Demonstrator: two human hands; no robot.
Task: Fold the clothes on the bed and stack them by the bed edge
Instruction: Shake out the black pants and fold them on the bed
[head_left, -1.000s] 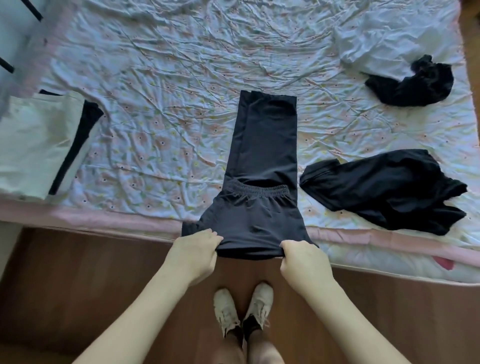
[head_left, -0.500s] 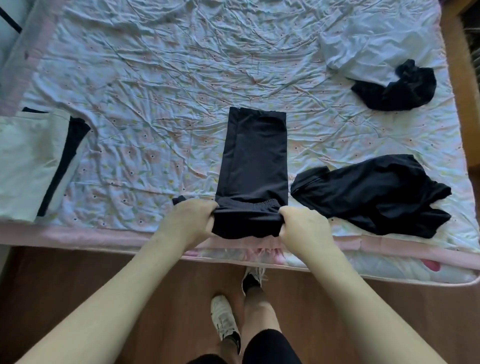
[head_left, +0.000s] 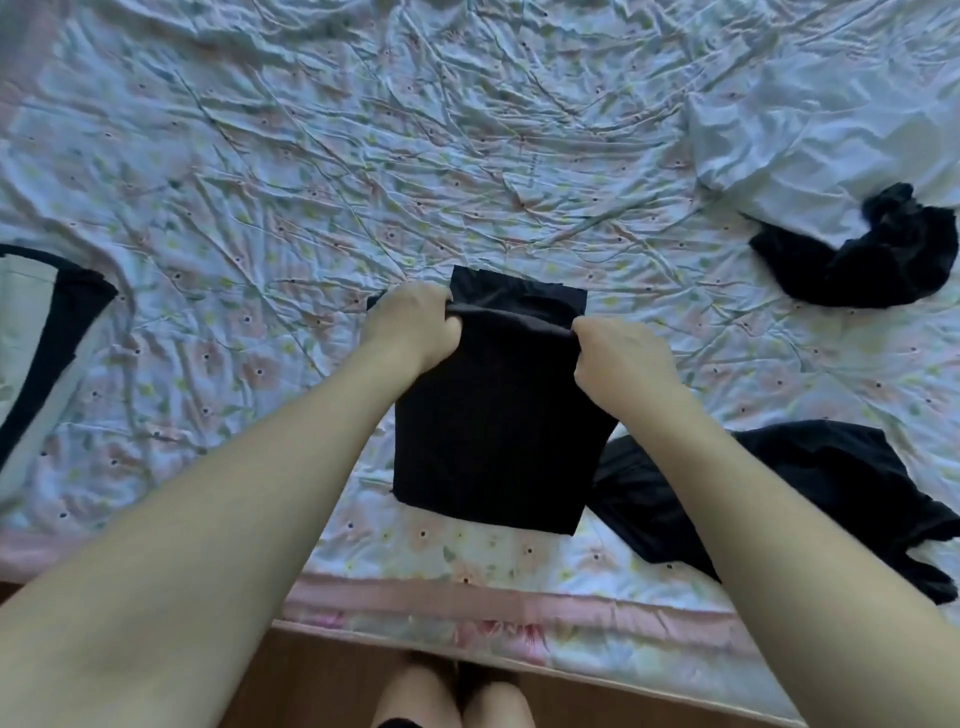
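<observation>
Pinching black pants (head_left: 493, 431) far fold between left hand (head_left: 413, 325) and right hand (head_left: 621, 364)

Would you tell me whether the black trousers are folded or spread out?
Folded: the black trousers lie doubled, both hands gripping the top layer's edge near the hems.

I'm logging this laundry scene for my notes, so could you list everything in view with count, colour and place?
black trousers: 1, black, middle of the bed near its front edge, being folded in half
crumpled black garment: 1, black, right of the trousers near the bed edge
small black garment: 1, black, bunched, far right
white garment: 1, white, upper right, behind the small black one
folded stack: 1, pale with black, left edge of the bed
bedsheet: 1, pale blue floral, wrinkled, with pink border
floor: 1, brown wood, below the bed
left hand: 1, grips the trousers' folded-over edge
right hand: 1, grips the same edge
</observation>
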